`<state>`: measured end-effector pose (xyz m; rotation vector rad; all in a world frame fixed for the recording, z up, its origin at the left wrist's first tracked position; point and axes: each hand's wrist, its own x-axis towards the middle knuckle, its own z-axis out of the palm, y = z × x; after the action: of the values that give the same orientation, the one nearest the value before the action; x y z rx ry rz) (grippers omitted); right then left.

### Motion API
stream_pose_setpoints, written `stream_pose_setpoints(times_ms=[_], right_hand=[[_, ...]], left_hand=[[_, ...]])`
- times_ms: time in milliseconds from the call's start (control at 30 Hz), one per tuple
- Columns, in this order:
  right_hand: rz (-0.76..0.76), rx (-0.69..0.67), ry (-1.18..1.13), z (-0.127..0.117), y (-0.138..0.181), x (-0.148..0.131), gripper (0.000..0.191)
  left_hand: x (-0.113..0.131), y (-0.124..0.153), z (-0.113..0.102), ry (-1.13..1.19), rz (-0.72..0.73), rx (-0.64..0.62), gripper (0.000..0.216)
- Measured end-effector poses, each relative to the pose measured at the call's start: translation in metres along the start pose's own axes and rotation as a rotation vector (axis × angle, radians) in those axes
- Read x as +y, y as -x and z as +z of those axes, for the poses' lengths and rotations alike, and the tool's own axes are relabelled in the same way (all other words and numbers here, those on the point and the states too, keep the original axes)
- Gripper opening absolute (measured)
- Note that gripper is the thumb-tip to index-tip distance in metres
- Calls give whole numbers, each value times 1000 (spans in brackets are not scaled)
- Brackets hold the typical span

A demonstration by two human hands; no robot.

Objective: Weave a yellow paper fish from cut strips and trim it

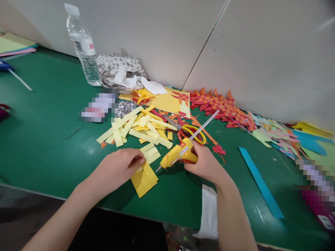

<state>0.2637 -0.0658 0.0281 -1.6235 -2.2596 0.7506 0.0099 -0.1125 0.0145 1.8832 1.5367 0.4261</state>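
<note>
My right hand [203, 161] is closed round the handle of a yellow hot glue gun [180, 153]. A long translucent glue stick [205, 124] juts from its back end. The gun's nozzle points down to the left, just beside a piece of overlapping yellow paper strips [145, 181]. My left hand [126, 162] pinches the upper left part of that piece, its fingertips partly hidden. Pale yellow strip ends [151, 154] stick out above it. Beyond my hands lies a loose heap of cut yellow strips [141, 126], with scissors [181, 129] to its right.
A water bottle [84, 51] stands tilted near the wall, beside a patterned cloth pouch [121, 67]. Red-orange woven paper fish [221, 107] lie along the wall. A blue strip [260, 182] and a white cloth [209, 211] are at the right. Small googly eyes [126, 109] sit behind the heap.
</note>
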Motion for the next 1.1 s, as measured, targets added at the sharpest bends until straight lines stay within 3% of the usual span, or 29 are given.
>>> stream_pose_setpoints(times_ms=[200, 400, 900, 1100], right_hand=[[47, 119, 7, -1, -2, 4, 45], [44, 206, 36, 1, -3, 2, 27], [56, 223, 36, 1, -3, 2, 30], [65, 235, 37, 3, -3, 3, 31]], left_hand=[[0, -3, 7, -52, -82, 32, 14], [2, -3, 8, -60, -94, 35, 18], [1, -3, 12, -86, -93, 39, 21], [7, 1, 13, -169, -91, 88, 34]])
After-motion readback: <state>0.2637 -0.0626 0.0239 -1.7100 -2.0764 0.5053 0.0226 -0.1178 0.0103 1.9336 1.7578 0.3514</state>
